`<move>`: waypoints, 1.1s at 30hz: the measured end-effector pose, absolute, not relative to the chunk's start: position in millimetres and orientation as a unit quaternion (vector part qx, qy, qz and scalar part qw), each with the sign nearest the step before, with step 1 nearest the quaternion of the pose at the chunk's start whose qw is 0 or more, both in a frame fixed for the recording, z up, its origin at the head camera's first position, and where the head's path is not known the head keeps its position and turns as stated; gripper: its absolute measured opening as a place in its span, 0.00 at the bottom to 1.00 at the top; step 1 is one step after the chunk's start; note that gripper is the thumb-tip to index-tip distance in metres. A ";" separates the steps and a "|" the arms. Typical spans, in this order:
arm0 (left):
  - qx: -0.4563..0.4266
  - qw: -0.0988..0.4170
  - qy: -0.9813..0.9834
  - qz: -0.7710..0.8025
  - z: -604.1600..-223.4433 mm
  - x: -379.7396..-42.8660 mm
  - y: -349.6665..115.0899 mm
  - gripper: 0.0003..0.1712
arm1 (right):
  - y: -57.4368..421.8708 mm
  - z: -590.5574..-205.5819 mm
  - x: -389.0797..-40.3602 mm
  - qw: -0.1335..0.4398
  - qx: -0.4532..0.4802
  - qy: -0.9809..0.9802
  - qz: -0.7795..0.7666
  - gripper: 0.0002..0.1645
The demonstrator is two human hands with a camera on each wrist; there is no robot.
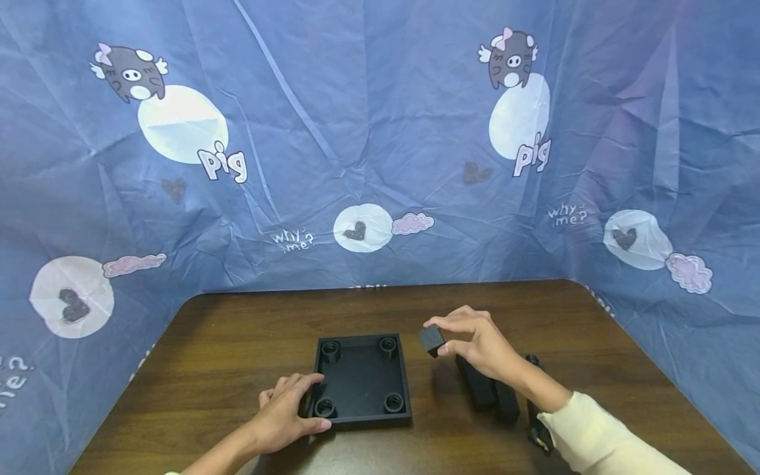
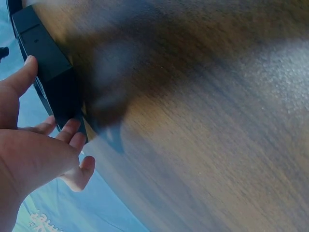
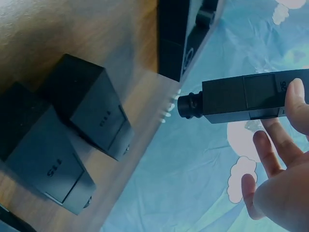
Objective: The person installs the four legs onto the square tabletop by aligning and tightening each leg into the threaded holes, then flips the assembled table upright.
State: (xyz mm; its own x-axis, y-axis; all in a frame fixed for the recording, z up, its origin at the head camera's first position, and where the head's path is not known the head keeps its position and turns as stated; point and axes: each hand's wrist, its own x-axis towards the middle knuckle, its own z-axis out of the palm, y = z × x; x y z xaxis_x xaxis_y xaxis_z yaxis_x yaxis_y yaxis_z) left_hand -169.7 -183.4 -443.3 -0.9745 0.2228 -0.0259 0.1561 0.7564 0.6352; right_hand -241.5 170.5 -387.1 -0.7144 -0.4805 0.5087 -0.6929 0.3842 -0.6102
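A square black panel (image 1: 362,379) with raised rims lies on the table, a round threaded socket in each corner. My left hand (image 1: 287,409) grips its near left corner, with the thumb on the front edge and the fingers along the left side. To the right of the panel, my right hand (image 1: 477,340) pinches a black square-sided leg (image 1: 431,340) above the table. In the right wrist view the leg (image 3: 241,96) has a round threaded end (image 3: 189,105) that points away from the palm, toward the panel's side.
Two more black legs (image 1: 477,389) lie side by side under my right forearm; the right wrist view shows the same legs (image 3: 91,108) with pale markings. A dark slender object (image 1: 539,432) is partly hidden by the sleeve. A blue printed cloth (image 1: 380,165) hangs behind the wooden table (image 1: 255,323).
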 end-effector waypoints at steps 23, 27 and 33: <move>0.101 0.046 0.938 0.329 -442.2 -169.5 -182.7 0.42 | 144.4 -367.9 -254.9 0.049 0.209 -0.832 0.512 0.27; 0.102 0.041 0.939 0.327 -442.4 -169.8 -182.5 0.42 | 140.7 -365.3 -256.5 0.036 0.195 -0.826 0.528 0.26; 0.104 0.047 0.937 0.331 -442.7 -169.5 -182.7 0.43 | 134.7 -364.3 -257.3 0.027 0.201 -0.815 0.543 0.26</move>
